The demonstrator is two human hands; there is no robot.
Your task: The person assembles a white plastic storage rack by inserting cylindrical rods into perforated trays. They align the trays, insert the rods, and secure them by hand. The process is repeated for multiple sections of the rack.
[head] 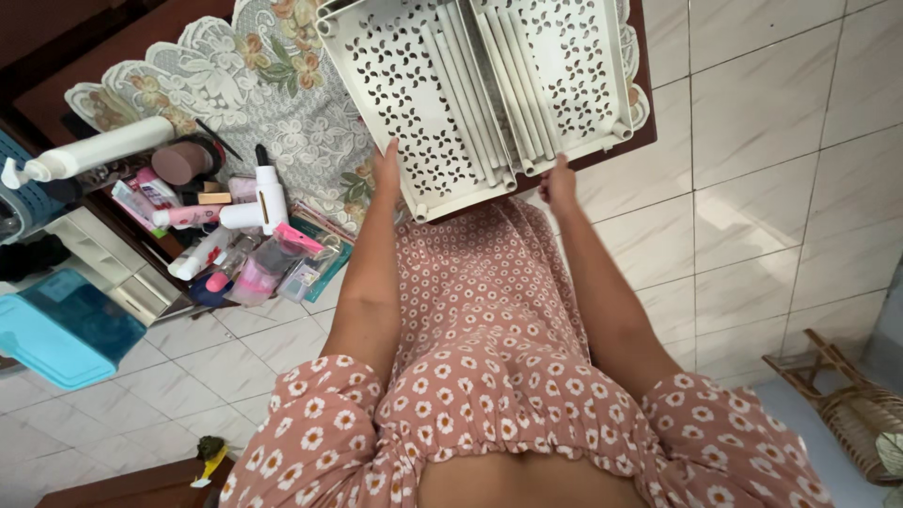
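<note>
While both hands (475, 174) grip cream perforated trays (480, 89), white bottles (259, 202) lie leftward.

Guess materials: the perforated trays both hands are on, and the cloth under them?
Perforated trays: likely moulded plastic, cream, matte; uniform cut-out pattern and rounded corner sockets suggest it. Left hand and right hand hold the near edge. Cloth: looks like lace or lace-patterned vinyl, with a floral print and scalloped border; which one can't be told.
</note>
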